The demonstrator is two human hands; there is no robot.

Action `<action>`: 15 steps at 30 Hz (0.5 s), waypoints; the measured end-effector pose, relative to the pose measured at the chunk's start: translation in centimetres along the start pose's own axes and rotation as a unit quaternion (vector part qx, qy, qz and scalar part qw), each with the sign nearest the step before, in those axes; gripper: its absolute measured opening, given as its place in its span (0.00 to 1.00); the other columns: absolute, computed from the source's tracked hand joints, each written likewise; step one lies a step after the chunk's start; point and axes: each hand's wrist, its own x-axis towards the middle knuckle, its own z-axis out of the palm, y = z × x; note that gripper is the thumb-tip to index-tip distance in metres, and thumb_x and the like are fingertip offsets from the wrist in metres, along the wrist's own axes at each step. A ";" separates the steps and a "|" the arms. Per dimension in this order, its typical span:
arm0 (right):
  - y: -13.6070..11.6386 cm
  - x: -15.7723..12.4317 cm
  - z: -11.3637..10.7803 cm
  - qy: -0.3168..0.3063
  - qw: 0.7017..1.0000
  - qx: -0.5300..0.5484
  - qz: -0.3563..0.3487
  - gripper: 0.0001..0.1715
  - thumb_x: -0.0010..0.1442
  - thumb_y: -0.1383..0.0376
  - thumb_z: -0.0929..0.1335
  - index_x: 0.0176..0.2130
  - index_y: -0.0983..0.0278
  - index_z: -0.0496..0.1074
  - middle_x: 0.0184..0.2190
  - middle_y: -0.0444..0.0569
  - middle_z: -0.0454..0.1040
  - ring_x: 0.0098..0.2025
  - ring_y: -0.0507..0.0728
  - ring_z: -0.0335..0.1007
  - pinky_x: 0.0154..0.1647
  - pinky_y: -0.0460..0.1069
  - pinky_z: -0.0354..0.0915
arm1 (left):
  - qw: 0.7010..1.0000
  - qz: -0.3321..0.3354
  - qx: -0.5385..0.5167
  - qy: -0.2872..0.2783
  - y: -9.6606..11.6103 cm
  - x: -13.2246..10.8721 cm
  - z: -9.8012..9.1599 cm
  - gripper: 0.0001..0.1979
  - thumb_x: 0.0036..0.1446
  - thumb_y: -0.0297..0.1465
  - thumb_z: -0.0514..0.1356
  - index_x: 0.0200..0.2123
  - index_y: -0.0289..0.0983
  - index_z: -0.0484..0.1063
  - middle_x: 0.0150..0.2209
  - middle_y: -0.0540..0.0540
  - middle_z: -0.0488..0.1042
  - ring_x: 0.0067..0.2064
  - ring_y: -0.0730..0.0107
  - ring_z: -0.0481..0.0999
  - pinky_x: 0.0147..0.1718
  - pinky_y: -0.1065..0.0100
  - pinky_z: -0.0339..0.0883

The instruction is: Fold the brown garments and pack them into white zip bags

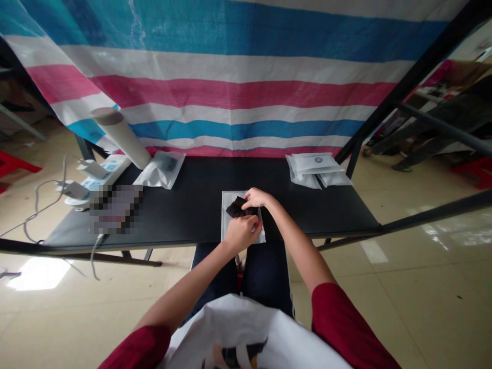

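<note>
A small white bag (228, 199) lies flat at the front edge of the black table, with a folded black cloth (235, 207) on top of it. My left hand (242, 230) is over the bag's lower part, its fingers curled at the near edge of the cloth; what they pinch is too small to make out. From the right, my right hand (257, 199) reaches onto the cloth, thumb and fingers closed on its upper right part.
White packets (313, 164) lie at the table's back right. At the left are another white packet (163, 171), a tilted white bottle (125, 138), a power strip (103, 177) with chargers, and a blurred-out device (117, 207) with a cable. A striped sheet (230, 66) hangs behind.
</note>
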 end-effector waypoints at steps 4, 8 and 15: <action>-1.5 -0.8 -0.2 -0.029 0.998 -0.054 0.020 0.15 0.45 0.57 0.75 0.33 0.63 0.81 0.30 0.48 0.81 0.35 0.58 0.77 0.31 0.46 0.64 | 0.997 0.007 0.032 -0.073 1.5 -0.3 1.4 0.14 0.66 0.36 0.49 0.34 0.36 0.70 0.34 0.43 0.77 0.35 0.63 0.78 0.31 0.67 0.65; -2.9 -1.4 0.0 -0.018 0.991 -0.129 0.038 0.21 0.45 0.52 0.75 0.36 0.64 0.80 0.37 0.53 0.81 0.41 0.61 0.77 0.36 0.48 0.66 | 0.995 -0.011 0.049 -0.087 1.6 -0.3 1.8 0.13 0.67 0.35 0.48 0.42 0.35 0.68 0.38 0.41 0.77 0.40 0.60 0.79 0.37 0.65 0.69; -2.0 -2.1 -0.1 0.009 1.000 -0.009 -0.010 0.19 0.53 0.57 0.72 0.42 0.65 0.78 0.45 0.57 0.79 0.50 0.64 0.74 0.46 0.50 0.66 | 0.995 -0.033 0.065 -0.075 1.9 -0.4 2.1 0.15 0.68 0.37 0.46 0.47 0.35 0.66 0.39 0.40 0.78 0.40 0.58 0.80 0.36 0.63 0.69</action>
